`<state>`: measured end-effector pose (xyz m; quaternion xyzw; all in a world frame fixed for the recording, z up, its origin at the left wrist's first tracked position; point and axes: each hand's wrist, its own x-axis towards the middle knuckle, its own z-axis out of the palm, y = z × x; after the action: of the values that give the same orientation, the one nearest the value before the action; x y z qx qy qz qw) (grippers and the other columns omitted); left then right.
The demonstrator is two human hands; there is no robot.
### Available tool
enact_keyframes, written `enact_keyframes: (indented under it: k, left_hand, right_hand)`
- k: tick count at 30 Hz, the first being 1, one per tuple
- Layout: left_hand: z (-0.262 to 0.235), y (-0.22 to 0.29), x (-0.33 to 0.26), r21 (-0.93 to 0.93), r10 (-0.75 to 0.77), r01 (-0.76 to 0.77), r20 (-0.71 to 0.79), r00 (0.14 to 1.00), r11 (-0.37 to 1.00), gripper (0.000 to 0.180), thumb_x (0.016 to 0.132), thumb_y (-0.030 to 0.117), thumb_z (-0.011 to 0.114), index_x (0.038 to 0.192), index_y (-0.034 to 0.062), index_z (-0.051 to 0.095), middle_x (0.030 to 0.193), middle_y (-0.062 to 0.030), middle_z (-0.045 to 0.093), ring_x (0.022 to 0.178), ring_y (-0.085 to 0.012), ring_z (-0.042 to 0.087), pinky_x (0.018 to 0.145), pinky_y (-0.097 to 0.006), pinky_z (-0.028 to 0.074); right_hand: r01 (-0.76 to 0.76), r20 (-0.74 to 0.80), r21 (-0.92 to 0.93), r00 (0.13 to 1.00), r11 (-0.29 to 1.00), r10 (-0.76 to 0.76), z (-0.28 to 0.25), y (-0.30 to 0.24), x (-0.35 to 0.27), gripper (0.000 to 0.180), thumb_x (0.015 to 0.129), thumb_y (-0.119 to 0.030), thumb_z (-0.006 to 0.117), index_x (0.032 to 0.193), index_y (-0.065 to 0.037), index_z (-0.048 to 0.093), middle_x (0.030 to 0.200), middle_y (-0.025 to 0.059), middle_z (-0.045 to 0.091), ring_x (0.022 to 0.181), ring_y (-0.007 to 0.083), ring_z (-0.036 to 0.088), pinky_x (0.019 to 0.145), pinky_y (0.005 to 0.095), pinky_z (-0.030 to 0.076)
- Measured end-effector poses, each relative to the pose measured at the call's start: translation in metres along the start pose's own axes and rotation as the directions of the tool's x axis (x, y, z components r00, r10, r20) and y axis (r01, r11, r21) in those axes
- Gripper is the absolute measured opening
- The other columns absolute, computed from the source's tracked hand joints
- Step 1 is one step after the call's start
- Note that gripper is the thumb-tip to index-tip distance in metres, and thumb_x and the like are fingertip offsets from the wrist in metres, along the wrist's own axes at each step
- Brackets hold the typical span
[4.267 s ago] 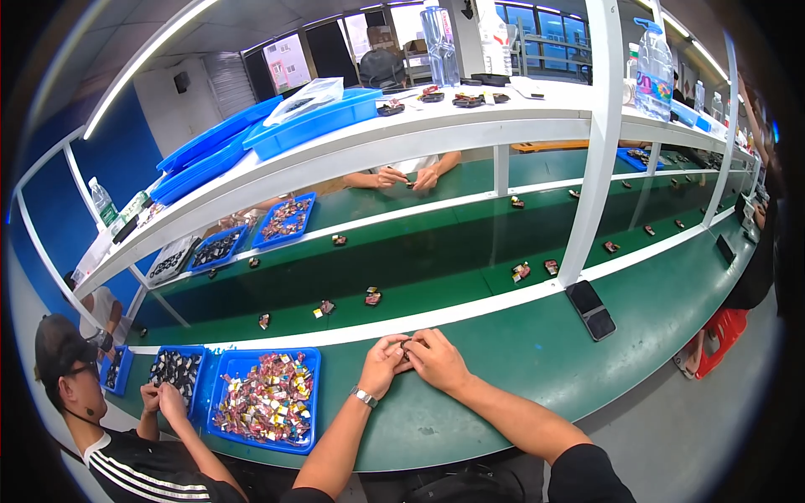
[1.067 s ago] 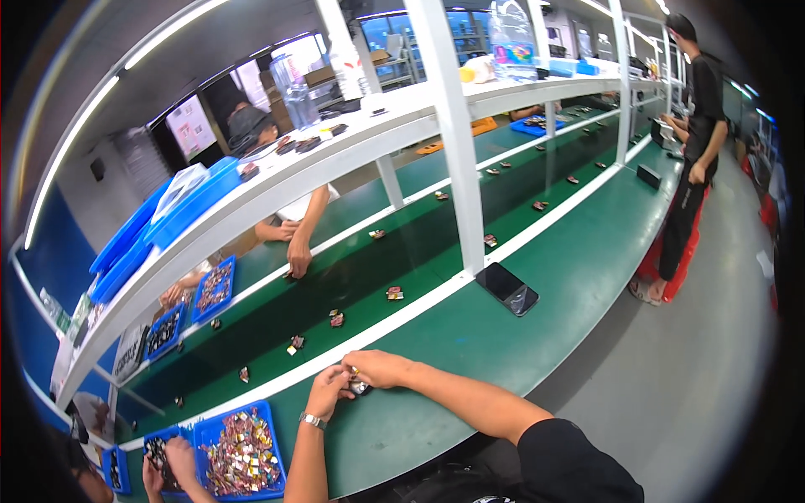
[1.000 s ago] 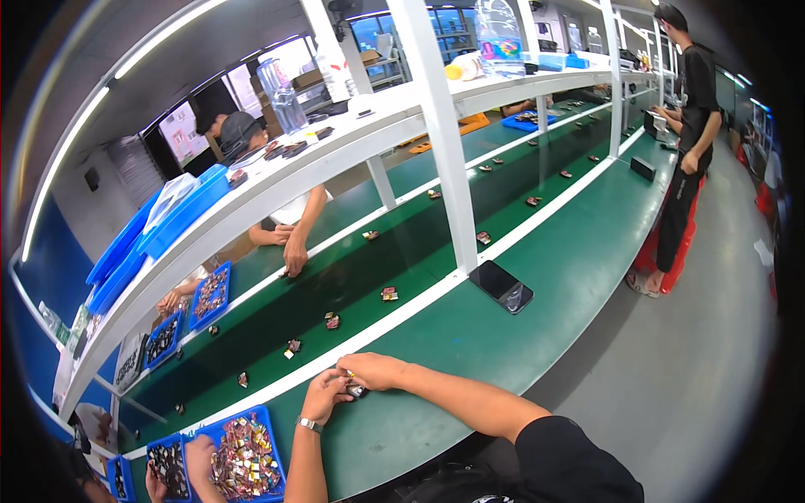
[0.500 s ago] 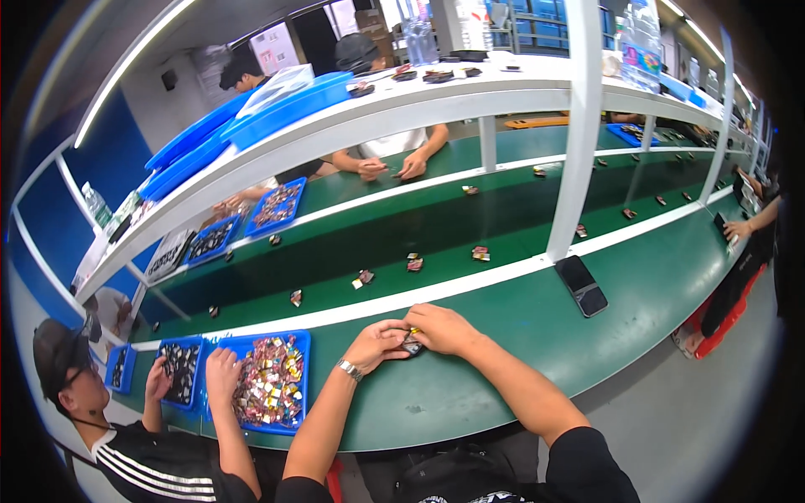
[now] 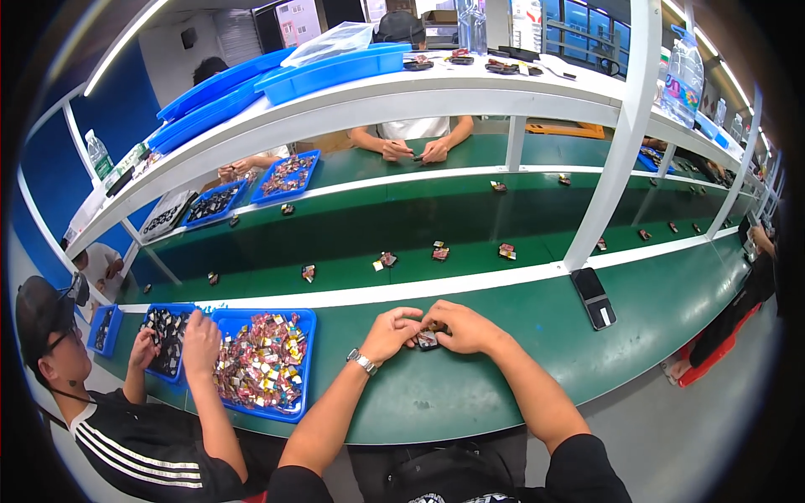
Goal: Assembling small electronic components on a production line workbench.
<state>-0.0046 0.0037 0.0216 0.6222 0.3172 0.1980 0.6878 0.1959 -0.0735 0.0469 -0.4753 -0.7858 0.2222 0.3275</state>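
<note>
A small black part (image 5: pixel 428 340) with reddish and pale pieces on it is between my two hands, low over the green worktop (image 5: pixel 495 394). My left hand (image 5: pixel 392 334), with a metal watch at the wrist, has its fingers closed on the part's left side. The fingers of my right hand (image 5: pixel 461 328) are bent over its right and upper side; the fingertips partly hide it. Left of my left forearm stands a blue tray (image 5: pixel 311 356) heaped with small red, yellow and white pieces.
At my left a co-worker (image 5: pixel 126 427) reaches over a blue tray (image 5: pixel 180 379) of black parts. Beyond a white rail (image 5: pixel 369 295), similar parts lie spaced along a green belt (image 5: pixel 335 243). A phone (image 5: pixel 594 299) lies right of a white post (image 5: pixel 616 151). A shelf (image 5: pixel 470 105) crosses above.
The whole view has shifted a little. My right fingers have moved off the top of the part toward its right side, so more of it shows. The co-worker's nearer hand has risen.
</note>
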Motion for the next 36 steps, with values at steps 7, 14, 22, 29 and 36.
enact_keyframes:
  k: [7,14,22,29,36]
  left_hand:
    - [-0.007,-0.003,-0.002,-0.304,0.052,-0.044,0.018,0.999,0.952,0.048,0.088,-0.002,0.06,0.133,-0.005,0.045,0.129,-0.0174,0.057,0.111,-0.0179,0.06,0.095,-0.029,0.05]
    - [0.001,-0.008,-0.004,-0.233,0.147,-0.137,0.025,0.989,0.963,0.041,0.091,-0.004,0.054,0.131,-0.0051,0.048,0.129,-0.0172,0.057,0.112,-0.019,0.06,0.096,-0.03,0.05]
    - [0.005,-0.003,-0.005,-0.304,0.083,-0.104,-0.083,0.993,0.947,0.031,0.095,0.002,0.051,0.126,-0.0023,0.049,0.129,-0.019,0.056,0.11,-0.0211,0.062,0.089,-0.032,0.054]
    - [0.004,-0.011,0.001,-0.28,0.089,-0.132,-0.16,0.983,0.951,0.031,0.094,0.003,0.054,0.125,-0.0013,0.049,0.117,-0.0155,0.063,0.102,-0.0197,0.064,0.085,-0.031,0.055]
    - [0.005,-0.015,-0.005,-0.069,0.102,-0.111,-0.123,0.987,0.991,0.027,0.092,0.001,0.054,0.119,-0.0025,0.055,0.111,-0.0121,0.067,0.096,-0.016,0.066,0.081,-0.029,0.055]
  right_hand:
    - [-0.221,-0.003,-0.109,0.975,0.969,0.222,0.012,0.009,0.002,0.019,0.077,-0.017,0.068,0.089,-0.003,0.066,0.081,0.0113,0.061,0.076,0.0253,0.061,0.067,0.0342,0.049]
    - [-0.337,-0.108,-0.046,0.938,0.94,0.33,0.021,0.003,0.005,0.024,0.075,-0.021,0.072,0.083,0.001,0.064,0.075,0.0133,0.064,0.067,0.0254,0.061,0.062,0.0342,0.049]
    - [-0.323,-0.062,0.085,0.942,0.942,0.329,0.004,-0.003,0.004,0.028,0.081,-0.025,0.073,0.088,0.0,0.065,0.078,0.0121,0.064,0.07,0.0214,0.063,0.066,0.0339,0.05]
    - [-0.182,-0.144,0.193,0.967,0.964,0.212,0.008,-0.011,0.003,0.031,0.08,-0.018,0.073,0.107,-0.004,0.067,0.087,0.0111,0.066,0.076,0.0211,0.064,0.07,0.0338,0.052]
    - [-0.247,-0.071,0.119,0.964,0.962,0.257,-0.001,0.003,0.003,0.031,0.079,-0.025,0.073,0.1,-0.002,0.07,0.088,0.0132,0.066,0.078,0.0225,0.065,0.07,0.0337,0.052]
